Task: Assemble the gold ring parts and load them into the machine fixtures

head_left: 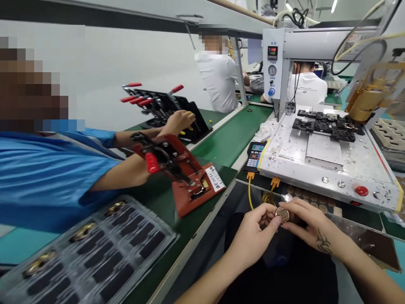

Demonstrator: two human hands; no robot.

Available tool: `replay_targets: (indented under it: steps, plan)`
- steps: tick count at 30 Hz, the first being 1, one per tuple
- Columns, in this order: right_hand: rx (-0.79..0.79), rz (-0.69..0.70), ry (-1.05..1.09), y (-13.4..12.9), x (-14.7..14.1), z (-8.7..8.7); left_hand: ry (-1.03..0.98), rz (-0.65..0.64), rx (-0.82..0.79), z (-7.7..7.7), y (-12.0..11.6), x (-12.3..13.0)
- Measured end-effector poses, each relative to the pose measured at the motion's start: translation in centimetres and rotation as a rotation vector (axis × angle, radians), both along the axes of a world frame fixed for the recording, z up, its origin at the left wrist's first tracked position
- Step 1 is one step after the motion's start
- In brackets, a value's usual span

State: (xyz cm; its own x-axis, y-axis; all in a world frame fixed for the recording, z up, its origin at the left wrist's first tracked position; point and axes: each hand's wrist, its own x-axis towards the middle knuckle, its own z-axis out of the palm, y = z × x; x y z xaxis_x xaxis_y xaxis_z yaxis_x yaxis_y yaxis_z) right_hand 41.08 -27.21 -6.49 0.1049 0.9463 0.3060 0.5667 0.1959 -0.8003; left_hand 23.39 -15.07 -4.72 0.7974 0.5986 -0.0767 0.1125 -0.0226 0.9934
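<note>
A small round disc [283, 215] with a shiny gold-coloured rim and fine printing on its face is held between both hands above my lap. My left hand [257, 231] pinches its left side with thumb and curled fingers. From the other side, my right hand [311, 223] grips the edge between thumb and forefinger. Just beyond my fingers, several similar round discs [322, 208] lie in rows on the dark bench under the machine's front edge. A shiny round piece [287, 197] sits close to the right fingers.
A white dispensing machine [284, 162] with black fixtures [325, 124] stands ahead right, a keypad controller [255, 156] beside it. At left, a co-worker's arm [126, 171] reaches past a red clamp jig [190, 181]. A plastic tray [126, 261] of parts lies nearer. Other people sit behind.
</note>
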Motion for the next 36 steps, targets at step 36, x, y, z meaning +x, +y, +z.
replay_targets:
  steps: [36]
  plan:
    - [0.115,0.273,-0.071,24.7,-8.1,-1.9,0.433,0.349,0.459,1.8,18.6,-16.1]
